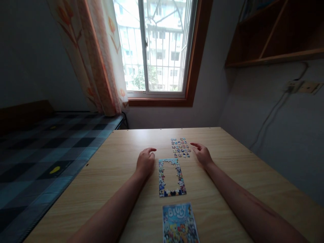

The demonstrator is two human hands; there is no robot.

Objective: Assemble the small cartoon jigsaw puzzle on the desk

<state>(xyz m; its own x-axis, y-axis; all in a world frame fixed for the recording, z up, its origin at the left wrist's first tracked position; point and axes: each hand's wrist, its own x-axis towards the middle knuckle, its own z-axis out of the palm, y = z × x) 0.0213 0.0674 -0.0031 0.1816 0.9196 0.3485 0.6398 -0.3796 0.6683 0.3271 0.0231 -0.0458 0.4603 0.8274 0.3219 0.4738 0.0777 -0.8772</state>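
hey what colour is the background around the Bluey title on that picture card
Blue on the picture card; the head view shows it best.

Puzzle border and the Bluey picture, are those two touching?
Apart: the head view shows a strip of bare tabletop between the puzzle border and the Bluey picture.

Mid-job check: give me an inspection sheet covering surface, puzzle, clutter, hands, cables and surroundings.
Surface: table, pale wood grain.
Puzzle: border joined, middle unfilled; loose pieces grouped beyond it; picture nearest, cut off by the frame.
Clutter: nothing seen.
Hands: left beside the border's far left corner, right just right of the pieces; no held piece visible.
Cables: one down the right wall from the socket.
Surroundings: window ahead; curtain, bed left; shelf right.
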